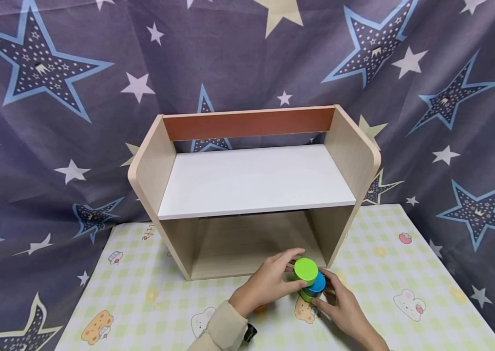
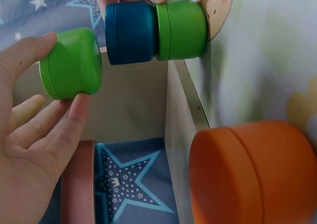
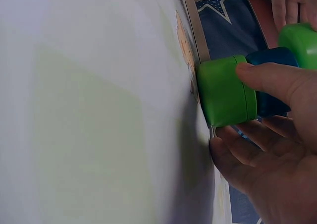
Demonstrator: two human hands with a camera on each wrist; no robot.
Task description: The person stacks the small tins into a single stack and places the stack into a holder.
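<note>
My left hand (image 1: 269, 280) pinches a small round green jar (image 2: 72, 63) between thumb and fingers. That jar is held just above a stack of two more. Its upper piece is a blue jar (image 2: 131, 33), and a second green jar (image 2: 182, 29) stands under it on the tablecloth. My right hand (image 1: 344, 307) grips the lower green jar, its thumb on one side and fingers curled around the other, seen in the right wrist view. A gap shows between the held jar and the blue one in the left wrist view.
An orange jar (image 2: 252, 174) stands on the checked tablecloth (image 1: 405, 263), mostly hidden by my left arm in the head view. Behind the hands is a wooden shelf unit (image 1: 256, 180) with a white upper board. A star-patterned curtain (image 1: 238, 53) hangs behind.
</note>
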